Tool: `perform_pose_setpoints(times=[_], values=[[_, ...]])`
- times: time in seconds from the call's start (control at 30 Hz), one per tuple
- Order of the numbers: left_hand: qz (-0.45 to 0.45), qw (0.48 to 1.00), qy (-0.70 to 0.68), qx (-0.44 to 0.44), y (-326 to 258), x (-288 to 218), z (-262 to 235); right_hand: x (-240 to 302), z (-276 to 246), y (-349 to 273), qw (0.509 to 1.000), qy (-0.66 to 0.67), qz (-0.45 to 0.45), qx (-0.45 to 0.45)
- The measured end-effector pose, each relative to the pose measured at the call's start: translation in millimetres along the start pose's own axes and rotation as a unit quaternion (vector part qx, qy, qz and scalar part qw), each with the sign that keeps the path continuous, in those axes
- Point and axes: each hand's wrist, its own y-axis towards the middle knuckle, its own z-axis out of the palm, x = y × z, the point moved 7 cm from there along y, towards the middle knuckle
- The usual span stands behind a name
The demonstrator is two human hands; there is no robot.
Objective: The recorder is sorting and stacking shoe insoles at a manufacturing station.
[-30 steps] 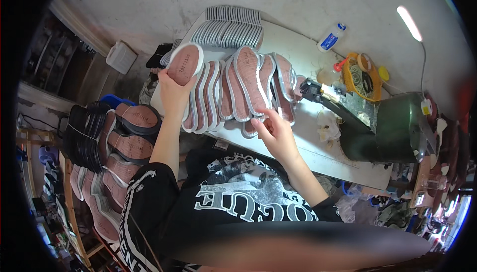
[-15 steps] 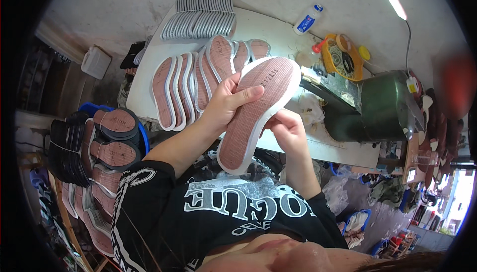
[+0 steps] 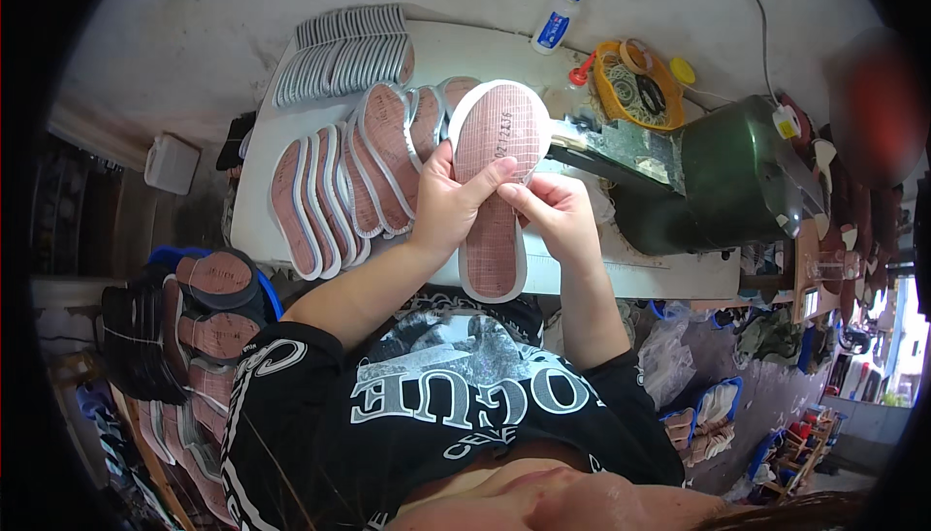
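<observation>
A shoe sole with a pinkish-brown woven-looking face and a white rim [image 3: 493, 250] is held up in front of me, its broad end pointing away. My left hand [image 3: 448, 203] grips its left edge, thumb lying across the face and fingers hidden underneath. At the right edge, my right hand [image 3: 562, 218] pinches the narrow middle, with the thumb on top. Behind my left hand, similar soles [image 3: 298, 209] lean in a row on the white table [image 3: 475, 41]. More soles [image 3: 388, 114] overlap beside that row.
Tied grey-edged soles [image 3: 344, 70] stand at the table's back left. A white bottle [image 3: 556, 22], an orange basket [image 3: 606, 95] and a dark green machine [image 3: 737, 172] occupy the back and right. Bundled soles [image 3: 221, 279] fill a blue tub [image 3: 279, 274] at left.
The sole has turned more upright, its broad end swinging left. My right hand has moved up along the edge and its thumb now shows on the face. The whole view has shifted slightly.
</observation>
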Motion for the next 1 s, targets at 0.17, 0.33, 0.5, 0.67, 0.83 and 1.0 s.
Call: perform_pose_setpoints(times=[0.17, 0.33, 0.5, 0.67, 0.83, 1.0], values=[[-0.073, 0.994, -0.011, 0.079, 24.6, 5.9, 3.3, -1.5, -21.0, 2.0, 0.998, -0.039, 0.032, 0.022], [-0.064, 0.997, 0.018, 0.050, 60.3, 7.9, 14.2, -20.5, -28.5, 5.7, 0.989, 0.128, 0.014, -0.069], [-0.085, 0.995, 0.038, 0.035, 89.5, 33.1, 11.4, -43.4, -33.9, -9.4, 0.953, 0.269, 0.100, -0.101], [-0.095, 0.993, 0.035, 0.053, 105.6, 42.6, 26.2, -18.4, -45.1, -26.9, 0.946, 0.315, 0.027, -0.069], [-0.090, 0.993, 0.047, 0.055, 113.6, 47.3, 36.0, -23.5, -28.0, -42.7, 0.961, 0.250, 0.116, -0.020], [-0.144, 0.975, 0.135, 0.098, 133.7, 44.8, 42.6, -31.6, -20.3, -29.7, 0.948, 0.299, 0.061, -0.087]])
